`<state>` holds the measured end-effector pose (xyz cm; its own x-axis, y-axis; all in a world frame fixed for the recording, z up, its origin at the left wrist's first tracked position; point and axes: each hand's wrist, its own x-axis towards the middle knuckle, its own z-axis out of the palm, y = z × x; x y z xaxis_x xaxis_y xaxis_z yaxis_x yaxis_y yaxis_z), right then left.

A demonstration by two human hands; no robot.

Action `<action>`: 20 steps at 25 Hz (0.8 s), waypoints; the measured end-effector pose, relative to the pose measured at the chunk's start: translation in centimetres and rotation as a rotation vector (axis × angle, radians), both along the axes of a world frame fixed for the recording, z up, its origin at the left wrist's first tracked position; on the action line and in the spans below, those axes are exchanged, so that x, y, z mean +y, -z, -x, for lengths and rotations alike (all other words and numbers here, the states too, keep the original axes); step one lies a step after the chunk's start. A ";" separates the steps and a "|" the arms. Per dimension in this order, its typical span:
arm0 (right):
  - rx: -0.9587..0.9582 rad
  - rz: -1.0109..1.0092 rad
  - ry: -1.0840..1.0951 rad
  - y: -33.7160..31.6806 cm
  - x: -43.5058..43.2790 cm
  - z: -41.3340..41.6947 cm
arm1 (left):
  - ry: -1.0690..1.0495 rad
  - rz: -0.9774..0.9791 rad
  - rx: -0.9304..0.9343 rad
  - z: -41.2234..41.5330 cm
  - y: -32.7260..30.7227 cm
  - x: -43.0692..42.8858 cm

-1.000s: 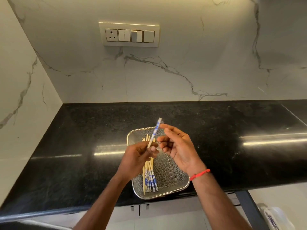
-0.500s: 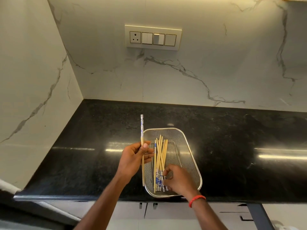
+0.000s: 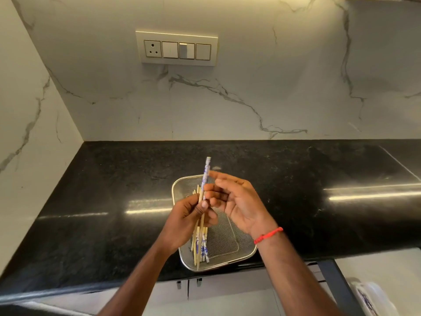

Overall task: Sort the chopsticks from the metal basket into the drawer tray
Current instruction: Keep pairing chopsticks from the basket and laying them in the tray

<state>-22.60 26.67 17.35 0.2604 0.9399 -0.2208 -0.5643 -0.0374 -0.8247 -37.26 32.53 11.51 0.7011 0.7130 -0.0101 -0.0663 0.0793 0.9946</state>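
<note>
The metal mesh basket (image 3: 247, 253) sits on the black counter near its front edge. Several bamboo chopsticks (image 3: 203, 246) with blue-and-white patterned ends lie along its left side. My left hand (image 3: 188, 221) hovers over the basket and is shut on a chopstick (image 3: 206, 175) held nearly upright, patterned end up. My right hand (image 3: 241, 205), with a red thread on the wrist, is just right of it. Its fingers are spread and their tips rest at the chopstick's upper shaft. I cannot tell whether it pinches the stick.
The black stone counter (image 3: 109, 215) runs wall to wall, with marble walls behind and to the left. A switch panel (image 3: 176, 48) is on the back wall. At lower right is a dark drawer edge (image 3: 336, 282), with a white tray (image 3: 373, 297) partly in view.
Half a second ago my right hand was down in the basket on the chopsticks. It has risen to the chopstick in my left hand. The left hand has moved right, over the basket.
</note>
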 end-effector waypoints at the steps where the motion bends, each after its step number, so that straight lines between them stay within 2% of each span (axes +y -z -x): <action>1: -0.041 0.009 0.043 0.9 0.3 0.1 | -0.023 0.037 0.011 0.2 0.0 0.1; 2: -0.161 0.054 0.078 1.9 0.3 0.2 | -0.059 0.071 0.019 0.5 0.0 0.3; 3: -0.376 0.145 0.084 3.4 0.2 0.4 | -0.103 0.102 0.025 1.0 -0.1 0.5; 5: -0.955 0.374 -0.075 7.0 -0.8 1.0 | -0.200 0.138 0.054 2.0 0.2 0.9; 6: -1.157 0.453 -0.200 8.8 -1.5 1.6 | -0.239 0.150 0.072 2.5 0.4 1.2; 7: -1.275 0.499 -0.286 10.4 -2.2 2.1 | -0.269 0.164 0.086 3.0 0.7 1.4; 9: -1.397 0.518 -0.345 12.3 -3.0 2.9 | -0.313 0.180 0.105 3.6 1.0 1.6; 13: -1.432 0.503 -0.363 11.5 -3.0 2.5 | -0.341 0.176 0.125 3.7 1.2 1.7; 15: -1.337 0.479 -0.373 9.5 -3.3 1.6 | -0.326 0.170 0.118 3.4 1.1 1.8; 17: -0.979 0.431 -0.392 6.7 -3.9 0.7 | -0.298 0.159 0.112 2.9 0.9 1.8; 19: -0.590 0.290 -0.418 3.5 -5.0 -0.2 | -0.257 0.143 0.099 2.3 0.7 1.5; 20: -0.490 0.196 -0.416 2.2 -5.5 -0.7 | -0.230 0.137 0.088 2.0 0.6 1.3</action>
